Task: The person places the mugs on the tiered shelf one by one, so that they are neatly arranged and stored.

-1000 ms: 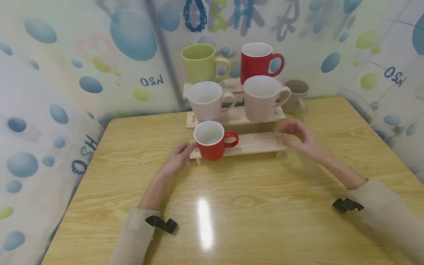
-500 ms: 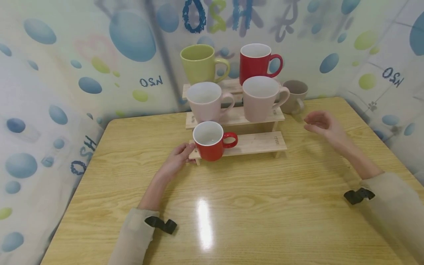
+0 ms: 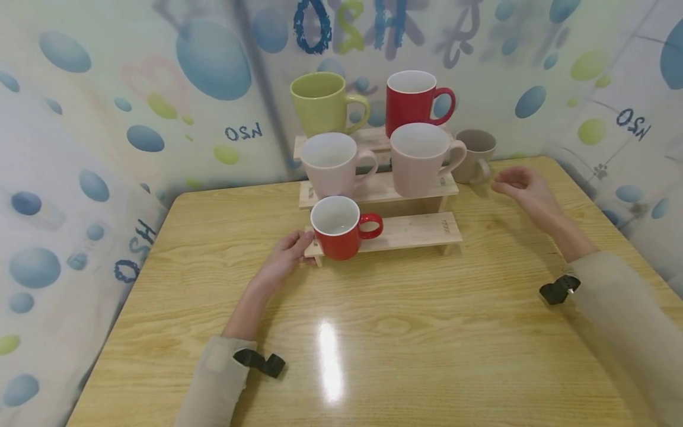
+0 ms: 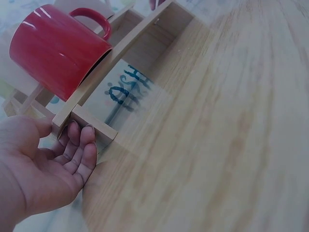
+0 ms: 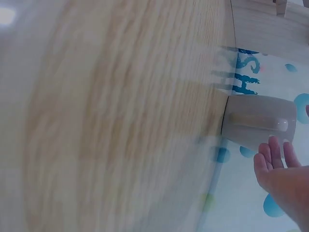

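My left hand grips the left end of the bottom tier of a stepped wooden rack. In the left wrist view the thumb lies at the shelf's end and the fingers curl beneath it. A red mug with a white inside stands on that tier, close to the left hand. Empty, my right hand hovers just right of a grey mug, its fingers loosely bent and apart from the mug. The right wrist view shows the grey mug beyond the fingertips.
Two pale pink mugs stand on the middle tier. On the top tier are a green mug and a dark red mug. A wood-grain table carries the rack, and a patterned backdrop rises behind.
My right hand has left the bottom tier's right end and moved right and back, up beside the grey mug. The left hand has kept its place on the rack.
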### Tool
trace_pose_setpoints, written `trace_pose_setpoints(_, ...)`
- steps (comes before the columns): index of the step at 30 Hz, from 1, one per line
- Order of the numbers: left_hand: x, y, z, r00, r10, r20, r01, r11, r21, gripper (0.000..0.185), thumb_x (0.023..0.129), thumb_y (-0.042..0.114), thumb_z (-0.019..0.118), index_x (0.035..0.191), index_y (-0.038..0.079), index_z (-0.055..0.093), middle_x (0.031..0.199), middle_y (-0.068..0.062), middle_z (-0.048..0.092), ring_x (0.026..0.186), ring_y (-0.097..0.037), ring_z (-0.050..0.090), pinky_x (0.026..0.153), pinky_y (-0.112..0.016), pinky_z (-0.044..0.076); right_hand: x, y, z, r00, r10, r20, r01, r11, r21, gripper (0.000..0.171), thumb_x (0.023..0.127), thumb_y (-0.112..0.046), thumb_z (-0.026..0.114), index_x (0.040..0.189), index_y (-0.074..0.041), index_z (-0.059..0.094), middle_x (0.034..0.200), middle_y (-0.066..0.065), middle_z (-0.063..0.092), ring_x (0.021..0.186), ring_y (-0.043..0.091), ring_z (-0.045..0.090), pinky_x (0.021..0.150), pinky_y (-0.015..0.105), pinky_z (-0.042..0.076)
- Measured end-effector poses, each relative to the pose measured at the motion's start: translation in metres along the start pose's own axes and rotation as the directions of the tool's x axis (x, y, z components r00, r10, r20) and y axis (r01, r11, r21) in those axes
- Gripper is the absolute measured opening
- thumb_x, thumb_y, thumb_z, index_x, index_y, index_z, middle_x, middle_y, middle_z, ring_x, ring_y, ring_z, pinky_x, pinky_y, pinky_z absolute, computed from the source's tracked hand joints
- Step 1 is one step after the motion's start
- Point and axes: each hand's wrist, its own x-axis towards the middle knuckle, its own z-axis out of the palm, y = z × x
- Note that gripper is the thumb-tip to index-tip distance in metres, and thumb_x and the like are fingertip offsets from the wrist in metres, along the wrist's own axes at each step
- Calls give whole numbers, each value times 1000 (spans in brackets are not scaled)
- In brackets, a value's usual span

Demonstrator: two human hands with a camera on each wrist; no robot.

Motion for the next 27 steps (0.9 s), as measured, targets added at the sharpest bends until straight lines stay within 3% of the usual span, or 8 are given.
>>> trace_pose_setpoints(3,-1,0,0,1000,-4,-2,4,1000,8,33,110,29,46,107,-2,56,104,-4,56,98,-14,56,83,-31,57,8,0,5,1000,10,-10,-10,1000,-1,53,100,-34,64,134,3,47,117,-7,55,101,-4,50,87,16,40)
trace_pose_setpoints(8,-1,0,0,1000,-10,-3,10,1000,10,33,110,29,47,108,-3,55,106,-6,56,99,-15,56,84,-31,58,19,-1,14,999,21,-41,-19,999,42,52,100,-34,64,134,4,51,107,-19,56,102,-3,49,98,31,40)
trace_pose_setpoints(15,0,-1,-1,1000,-5,9,5,1000,6,37,110,30,46,115,-6,54,108,-7,60,98,-16,59,83,-31,57,29,-6,25,996,72,-57,-66,994,90,55,97,-37,67,131,5,55,94,-24,57,107,9,49,108,47,35)
trace_pose_setpoints(21,0,0,-1,1000,-7,11,7,1000,17,38,109,32,47,115,-5,55,108,-5,60,99,-16,59,84,-31,57,38,-5,34,989,115,-89,-101,983,153,44,96,-34,68,120,2,61,86,-23,60,99,8,52,103,44,40)
trace_pose_setpoints(27,0,-1,-2,1000,-14,3,14,1000,15,38,109,32,47,114,-4,56,108,-5,59,100,-16,58,85,-32,57,47,0,40,981,130,-143,-85,956,282,13,95,-24,69,97,-12,72,79,-19,63,92,8,52,94,35,42)
